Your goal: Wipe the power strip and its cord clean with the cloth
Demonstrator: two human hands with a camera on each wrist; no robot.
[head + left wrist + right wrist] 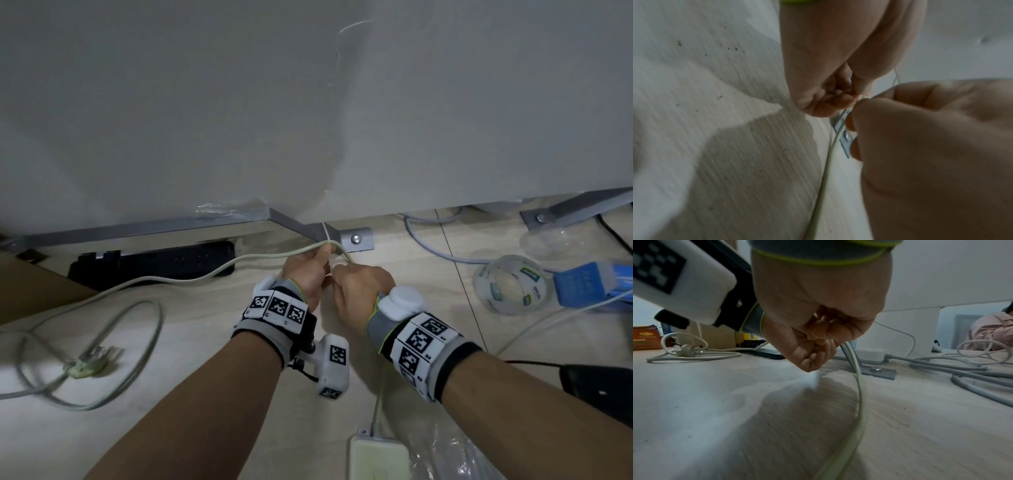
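A pale cord [205, 272] runs from its plug [85, 366] on the floor up to my hands, then down to the white power strip [376, 459] at the bottom edge. My left hand [315, 263] pinches the cord's raised bend in front of a metal bracket [356, 238]. My right hand [346, 284] is curled round the cord right beside it, with the cord [859, 386] dropping from its fist. In the left wrist view both hands meet on the cord [830, 162]. A small white scrap [337, 263] shows between the hands; I cannot tell whether it is the cloth.
A black power strip [154, 263] lies under the wall rail at left. Grey cables [428, 246], a tape roll [510, 284] and a blue box [589, 284] sit to the right. Clear plastic [445, 455] lies beside the white strip. A person in pink [992, 331] sits beyond.
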